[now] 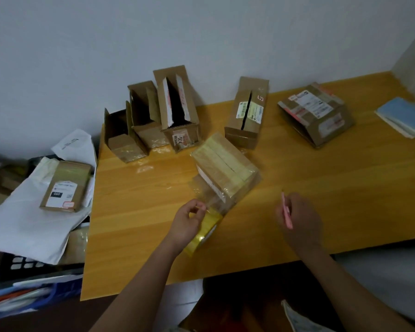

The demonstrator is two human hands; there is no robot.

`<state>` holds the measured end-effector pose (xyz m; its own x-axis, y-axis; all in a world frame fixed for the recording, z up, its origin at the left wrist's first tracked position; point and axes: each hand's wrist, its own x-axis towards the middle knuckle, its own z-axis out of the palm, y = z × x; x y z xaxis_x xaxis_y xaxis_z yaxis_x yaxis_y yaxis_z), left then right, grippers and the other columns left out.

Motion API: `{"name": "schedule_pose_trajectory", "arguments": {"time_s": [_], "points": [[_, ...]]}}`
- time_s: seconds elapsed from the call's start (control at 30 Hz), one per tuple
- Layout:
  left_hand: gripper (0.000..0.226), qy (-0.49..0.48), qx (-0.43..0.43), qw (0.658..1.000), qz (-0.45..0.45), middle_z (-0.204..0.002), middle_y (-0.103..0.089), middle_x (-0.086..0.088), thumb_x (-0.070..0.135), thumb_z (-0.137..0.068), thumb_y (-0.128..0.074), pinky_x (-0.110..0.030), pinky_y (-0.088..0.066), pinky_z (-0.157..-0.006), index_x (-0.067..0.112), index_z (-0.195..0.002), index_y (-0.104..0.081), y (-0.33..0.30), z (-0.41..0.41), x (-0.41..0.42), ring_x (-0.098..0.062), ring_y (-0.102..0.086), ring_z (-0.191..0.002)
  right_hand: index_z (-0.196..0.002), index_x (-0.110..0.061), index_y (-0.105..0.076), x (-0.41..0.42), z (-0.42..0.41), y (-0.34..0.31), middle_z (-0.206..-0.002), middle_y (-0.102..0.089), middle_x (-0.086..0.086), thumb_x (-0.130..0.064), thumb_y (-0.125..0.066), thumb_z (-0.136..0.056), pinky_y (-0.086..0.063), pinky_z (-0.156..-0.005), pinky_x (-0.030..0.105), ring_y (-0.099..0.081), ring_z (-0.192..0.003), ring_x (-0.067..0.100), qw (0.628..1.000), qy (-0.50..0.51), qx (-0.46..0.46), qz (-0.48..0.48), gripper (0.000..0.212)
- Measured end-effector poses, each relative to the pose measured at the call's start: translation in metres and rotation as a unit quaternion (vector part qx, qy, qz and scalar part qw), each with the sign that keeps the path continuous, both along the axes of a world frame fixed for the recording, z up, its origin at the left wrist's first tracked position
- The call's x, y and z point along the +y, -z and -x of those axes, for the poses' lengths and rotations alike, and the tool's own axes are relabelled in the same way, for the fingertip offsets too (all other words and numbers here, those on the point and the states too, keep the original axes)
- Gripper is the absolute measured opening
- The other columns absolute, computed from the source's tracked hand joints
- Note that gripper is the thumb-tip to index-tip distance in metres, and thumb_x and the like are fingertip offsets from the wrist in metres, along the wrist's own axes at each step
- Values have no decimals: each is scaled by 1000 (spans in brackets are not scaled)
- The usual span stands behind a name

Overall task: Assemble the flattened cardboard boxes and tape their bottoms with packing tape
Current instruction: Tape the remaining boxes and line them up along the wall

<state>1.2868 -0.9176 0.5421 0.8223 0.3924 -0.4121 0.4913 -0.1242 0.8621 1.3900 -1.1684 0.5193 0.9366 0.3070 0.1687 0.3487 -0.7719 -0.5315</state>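
Wooden table (297,188) against a pale wall, with cardboard boxes and a person's two hands working with packing tape

Near the middle of the table lies a closed box (224,167) with yellowish tape strips across its top; a clear strip of tape (210,200) runs from it down to a yellow tape roll (205,232) at the near side. Left hand (187,222) rests on the roll, fingers curled, pinching the tape strip. Right hand (300,218), apart from the box, grips a thin pink tool (286,210) in curled fingers. By the wall stand three open boxes (151,118) side by side, then a tall box (247,113), then a flattened box (316,113) lying tilted. Books (403,117) sit at the far right. Left of the table, another small box (66,186) lies on white mailing bags (34,224)
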Motion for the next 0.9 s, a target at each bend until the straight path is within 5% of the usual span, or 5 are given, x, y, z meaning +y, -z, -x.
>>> {"name": "schedule_pose_trajectory", "arguments": {"time_s": [0.17,0.3,0.5,0.63,0.9], "points": [[16,-14,14,1000,9,-87,-54,1,21,-99,-53,-11,-37,-53,14,-88,-62,-2,-4,-3,-12,-46,-75,-107,-6,-62,44,13,-58,-85,-59,1,-7,-57,-93,-40,-54,10,-52,-62,6,958,-48,25,-281,15],[14,-21,19,999,17,-85,-52,0,20,-99,-53,-13,-38,-53,14,-89,-61,-2,-6,-4,-13,-45,-74,-99,-10,-66,73,9,-63,-90,-67,4,-13,-70,-87,-56,-60,28,-66,-77,13,929,-104,140,-327,13],[14,-30,13,999,12,-80,-52,-1,21,-98,-56,-13,-36,-53,14,-86,-60,-1,-6,-5,-12,-44,-72,-77,1,-47,89,5,-55,-65,-66,5,2,-59,-90,-51,-60,41,-69,-68,9,920,-113,215,-308,18],[15,-30,20,999,27,-78,-48,0,21,-99,-53,-12,-32,-46,16,-86,-58,-2,-6,-4,-12,-38,-66,-75,-22,-44,85,4,-46,-64,-61,12,-11,-58,-85,-50,-81,59,-62,-65,32,926,-170,225,-250,20],[15,-43,18,998,32,-75,-45,2,16,-99,-54,-10,-31,-49,16,-84,-58,3,-9,-3,-9,-37,-65,-68,-10,-42,77,3,-36,-64,-45,-1,-14,-57,-78,-33,-49,32,-42,-57,11,933,-293,170,-122,18]]}}
